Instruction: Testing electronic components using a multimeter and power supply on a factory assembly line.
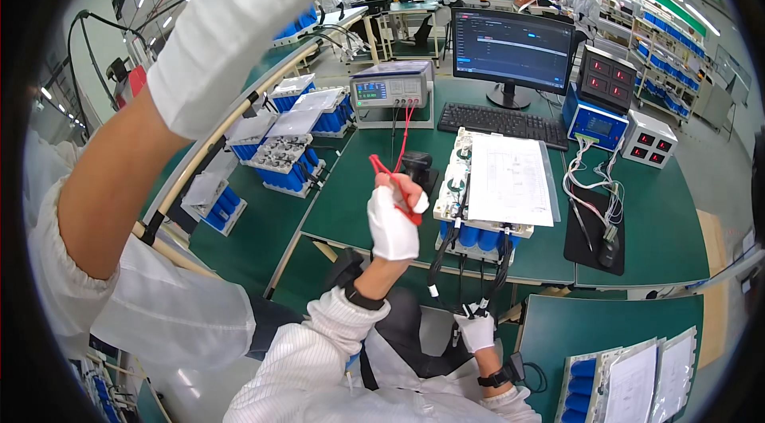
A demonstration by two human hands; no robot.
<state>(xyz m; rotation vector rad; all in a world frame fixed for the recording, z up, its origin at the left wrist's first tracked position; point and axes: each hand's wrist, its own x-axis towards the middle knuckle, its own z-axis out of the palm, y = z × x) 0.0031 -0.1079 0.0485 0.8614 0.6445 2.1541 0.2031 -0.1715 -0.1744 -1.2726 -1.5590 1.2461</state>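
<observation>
My left hand [394,224], in a white glove with bare fingertips, is closed around a red test clip [414,217]. A red lead [405,136] runs from a bench meter [390,90] toward it. To its right stands a battery pack [480,238] of blue cells in a white frame, with a paper sheet [510,180] on top. Black cables [437,267] hang from the pack's near side. Below that side, my right hand [476,331], also gloved, grips the cable ends; their connectors are partly hidden by the fingers.
At the left, a co-worker's gloved hand [231,32] and bare forearm cross close to the view. More battery packs [283,164] line the left bench. A monitor [512,48], keyboard [502,121] and blue instrument [594,126] stand behind. Further packs [580,391] lie lower right.
</observation>
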